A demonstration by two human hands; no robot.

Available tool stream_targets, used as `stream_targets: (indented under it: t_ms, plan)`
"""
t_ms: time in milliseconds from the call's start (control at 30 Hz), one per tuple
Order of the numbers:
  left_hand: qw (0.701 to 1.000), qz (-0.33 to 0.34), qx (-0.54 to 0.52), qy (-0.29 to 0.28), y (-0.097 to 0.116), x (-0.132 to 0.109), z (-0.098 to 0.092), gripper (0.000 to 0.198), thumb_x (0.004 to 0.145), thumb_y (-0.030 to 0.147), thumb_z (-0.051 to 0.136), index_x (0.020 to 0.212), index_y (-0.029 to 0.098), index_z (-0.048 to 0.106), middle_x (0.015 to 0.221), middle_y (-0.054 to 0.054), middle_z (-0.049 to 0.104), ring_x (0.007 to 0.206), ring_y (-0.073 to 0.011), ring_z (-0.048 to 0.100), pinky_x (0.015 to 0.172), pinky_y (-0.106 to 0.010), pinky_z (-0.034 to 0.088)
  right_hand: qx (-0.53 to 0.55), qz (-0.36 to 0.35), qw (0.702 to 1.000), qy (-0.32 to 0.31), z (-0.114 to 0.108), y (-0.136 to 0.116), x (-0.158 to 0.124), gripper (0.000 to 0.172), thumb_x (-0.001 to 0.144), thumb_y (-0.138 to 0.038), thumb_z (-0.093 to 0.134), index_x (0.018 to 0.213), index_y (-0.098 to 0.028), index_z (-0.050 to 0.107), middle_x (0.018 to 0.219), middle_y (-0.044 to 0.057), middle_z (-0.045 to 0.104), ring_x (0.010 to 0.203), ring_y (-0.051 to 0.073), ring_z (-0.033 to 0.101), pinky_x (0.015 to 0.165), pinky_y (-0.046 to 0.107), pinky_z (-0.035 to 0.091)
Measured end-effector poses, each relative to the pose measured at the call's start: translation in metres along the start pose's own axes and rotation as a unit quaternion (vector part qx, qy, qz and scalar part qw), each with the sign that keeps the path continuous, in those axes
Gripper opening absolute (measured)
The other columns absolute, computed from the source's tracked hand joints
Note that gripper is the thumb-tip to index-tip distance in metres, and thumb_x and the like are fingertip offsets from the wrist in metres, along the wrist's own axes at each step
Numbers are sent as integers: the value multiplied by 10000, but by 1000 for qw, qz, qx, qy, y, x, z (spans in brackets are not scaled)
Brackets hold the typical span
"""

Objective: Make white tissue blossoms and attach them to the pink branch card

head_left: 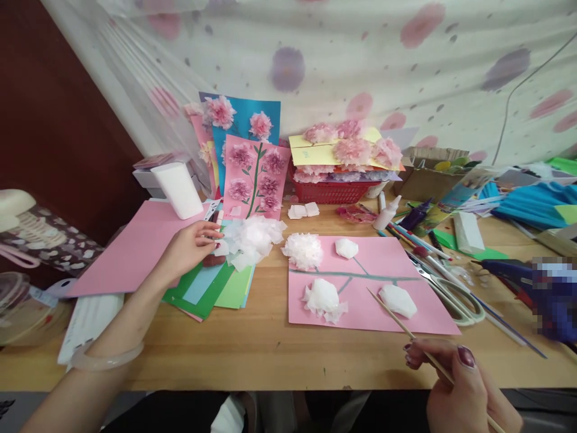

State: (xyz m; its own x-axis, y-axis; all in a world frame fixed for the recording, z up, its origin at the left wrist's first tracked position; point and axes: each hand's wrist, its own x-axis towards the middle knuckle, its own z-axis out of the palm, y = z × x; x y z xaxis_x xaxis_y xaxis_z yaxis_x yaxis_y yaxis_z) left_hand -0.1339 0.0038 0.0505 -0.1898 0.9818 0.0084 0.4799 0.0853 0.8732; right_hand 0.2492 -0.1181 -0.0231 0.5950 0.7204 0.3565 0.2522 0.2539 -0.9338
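My right hand [460, 376] grips a thin wooden stick [410, 332], its tip angled over the pink sheet [360, 322]. On that sheet is a painted grey-green stem [347, 275] with side branches. A full white tissue flower [303, 251] sits at its upper left, a partly layered one [322, 296] at lower left. Two smaller white tissue wads [346, 248] lie on the right side, one near the stick's tip. My left hand [198, 243] reaches to the edge of a loose pile of white tissue pieces [255, 237], fingers slightly apart at the tissue.
Scissors [451, 297] and a blue glue gun [518, 276] lie to the right, beside brushes and a white glue bottle [386, 213]. Behind stand finished flower pictures [256, 180] and a red basket [331, 192]. Coloured paper [198, 294] and a white container [177, 189] are at left.
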Motion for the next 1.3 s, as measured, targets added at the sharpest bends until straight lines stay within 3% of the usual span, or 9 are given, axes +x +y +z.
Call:
stream_targets:
  t_ms: [67, 167, 300, 400, 500, 600, 700, 833, 1300]
  plan:
    - [999, 9, -23, -26, 11, -8, 3, 520, 620, 359, 731, 1082, 163, 592, 1074, -132, 726, 942, -286, 714, 761, -396, 601, 33, 2, 999, 11, 4, -7, 0, 380, 844, -442, 603, 583, -175, 676, 553, 55, 627, 549, 219, 576, 582, 375, 424]
    - [987, 28, -54, -145, 30, -22, 19, 439, 634, 302, 753, 1038, 184, 628, 913, -62, 749, 858, -239, 726, 773, -355, 594, 120, -33, 992, 17, 9, -15, -2, 407, 857, -404, 575, 531, -189, 688, 469, 38, 599, 493, 209, 563, 545, 363, 411]
    - [947, 43, -62, -313, 40, -41, 62, 322, 692, 255, 730, 998, 199, 645, 824, -28, 751, 819, -215, 726, 763, -339, 583, 182, -46, 977, -98, 11, -19, -14, 499, 928, -393, 462, 551, -205, 728, 439, 34, 614, 420, 166, 543, 478, 314, 405]
    - [925, 40, -54, -374, 35, -52, 94, 272, 735, 209, 676, 1006, 203, 649, 829, -18, 750, 817, -198, 717, 798, -349, 573, 158, -34, 978, -134, 13, -20, -26, 521, 944, -370, 441, 544, -194, 724, 459, 49, 630, 413, 163, 539, 463, 308, 413]
    - [921, 43, -50, -383, 29, -58, 113, 252, 768, 181, 652, 1019, 199, 650, 855, -22, 742, 836, -186, 706, 841, -352, 562, 143, -48, 976, -160, 16, -18, -31, 504, 955, -319, 425, 576, -188, 731, 488, 52, 647, 421, 168, 546, 452, 312, 417]
    - [910, 56, -101, -398, 26, -57, 119, 348, 779, 175, 685, 1120, 210, 619, 931, -26, 727, 845, -165, 698, 831, -320, 562, 153, -46, 980, -118, 19, -15, -28, 482, 959, -292, 422, 607, -199, 737, 497, 36, 644, 439, 161, 554, 440, 299, 412]
    - [891, 60, -198, -403, 25, -55, 120, 443, 777, 165, 716, 1192, 225, 574, 994, -30, 702, 843, -142, 684, 764, -269, 567, 160, 31, 983, -80, 22, -13, -20, 500, 973, -326, 409, 614, -200, 732, 463, 33, 596, 449, 156, 544, 426, 281, 406]
    - [889, 44, -255, -377, 23, -55, 120, 464, 763, 129, 716, 1192, 219, 563, 1001, -44, 680, 846, -150, 665, 711, -258, 568, 173, 97, 966, -165, 23, -12, -17, 521, 979, -377, 405, 611, -189, 721, 454, 43, 586, 429, 157, 542, 408, 274, 407]
    - [871, 19, -272, -409, 8, -58, 115, 488, 761, 132, 715, 1221, 191, 565, 1106, -92, 656, 961, -188, 657, 799, -306, 566, 202, 91, 961, -163, 40, -30, -27, 549, 975, -360, 383, 558, -187, 695, 408, 20, 548, 409, 135, 516, 427, 257, 406]
